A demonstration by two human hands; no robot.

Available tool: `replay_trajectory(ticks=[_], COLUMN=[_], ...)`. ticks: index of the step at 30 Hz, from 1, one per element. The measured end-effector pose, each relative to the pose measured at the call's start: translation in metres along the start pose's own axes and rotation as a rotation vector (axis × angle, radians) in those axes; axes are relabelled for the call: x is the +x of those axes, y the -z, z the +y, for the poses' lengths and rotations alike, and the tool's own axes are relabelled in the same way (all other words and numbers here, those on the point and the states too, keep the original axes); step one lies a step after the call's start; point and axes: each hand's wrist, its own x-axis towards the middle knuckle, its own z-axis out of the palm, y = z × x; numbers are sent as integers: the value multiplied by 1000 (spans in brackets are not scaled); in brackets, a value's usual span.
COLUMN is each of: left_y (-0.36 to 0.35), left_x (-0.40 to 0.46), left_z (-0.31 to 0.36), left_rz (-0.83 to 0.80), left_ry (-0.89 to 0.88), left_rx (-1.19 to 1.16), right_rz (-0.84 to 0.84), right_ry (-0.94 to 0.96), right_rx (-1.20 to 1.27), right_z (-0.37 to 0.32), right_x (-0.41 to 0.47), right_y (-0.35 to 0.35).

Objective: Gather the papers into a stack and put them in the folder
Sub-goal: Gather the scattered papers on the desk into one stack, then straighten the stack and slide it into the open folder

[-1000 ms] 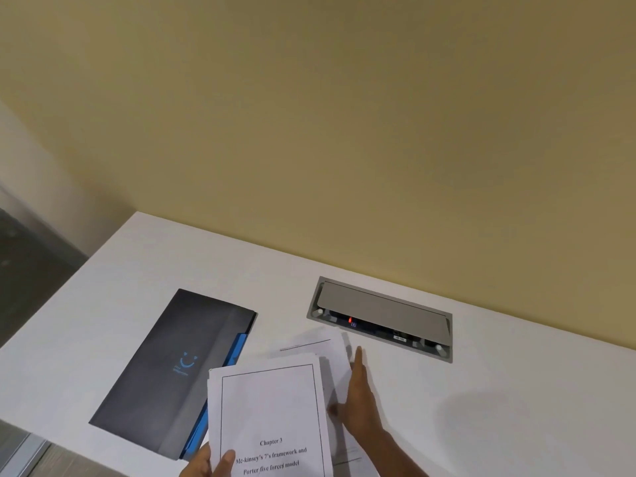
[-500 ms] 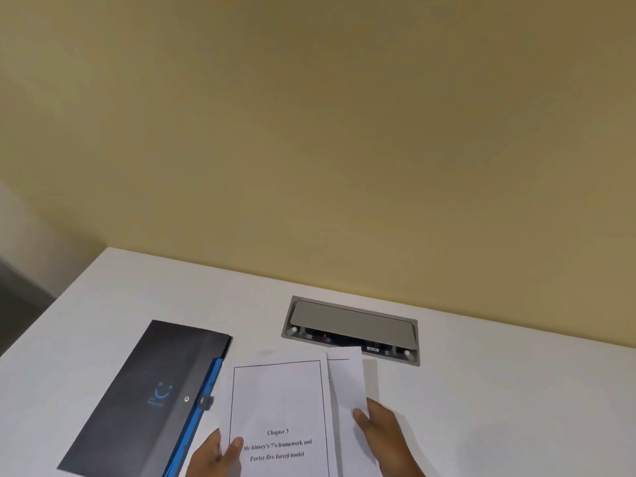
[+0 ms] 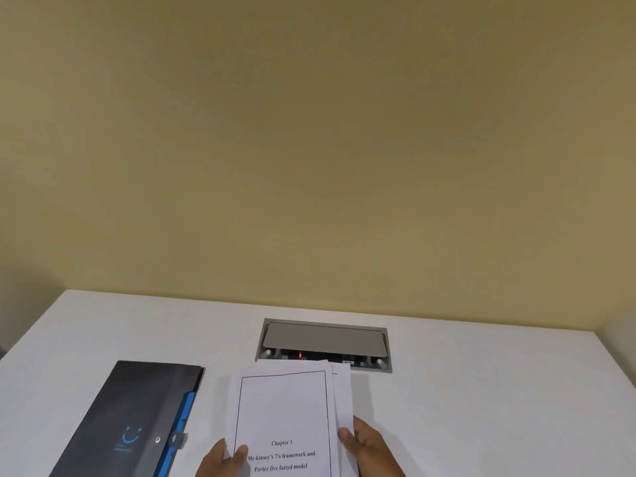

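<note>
White papers (image 3: 284, 407) are held above the white table near its front edge, the top sheet printed "Chapter 3" inside a black frame. One or two sheets stick out behind it on the right side. My left hand (image 3: 223, 461) grips the stack's lower left edge with the thumb on top. My right hand (image 3: 370, 447) holds the right edge of the sheets. A dark grey folder (image 3: 137, 418) with a blue inner edge and a snap button lies shut on the table to the left of the papers.
A grey cable hatch (image 3: 323, 340) with a red light is set into the white table (image 3: 481, 390) just behind the papers. A yellow wall stands behind the table. The table's left edge runs diagonally past the folder.
My right hand left the table, took the loose sheet and brought it in behind the held papers. The view tilted up and shifted, so the folder and hatch sit lower in frame.
</note>
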Motion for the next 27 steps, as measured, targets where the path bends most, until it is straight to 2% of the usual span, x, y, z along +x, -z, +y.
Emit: replay_trajectory(ticks=[5, 10, 18, 22, 27], left_y=[-15, -25, -37, -43, -48], left_x=[10, 12, 16, 11, 2], left_z=[11, 14, 7, 12, 26], left_rz=[-18, -90, -69, -88, -100], left_ry=[-27, 15, -103, -124, -149], left_rx=[94, 85, 13, -66, -169], right_rz=[-26, -97, 39, 60, 234], right_ry=[5, -130, -259, -158, 60], right_rx=[66, 229, 526, 376, 125], right_z=[-1, -11, -14, -16, -15], right_x=[-6, -15, -11, -21, -20], right_y=[-2, -4, 0, -2, -5])
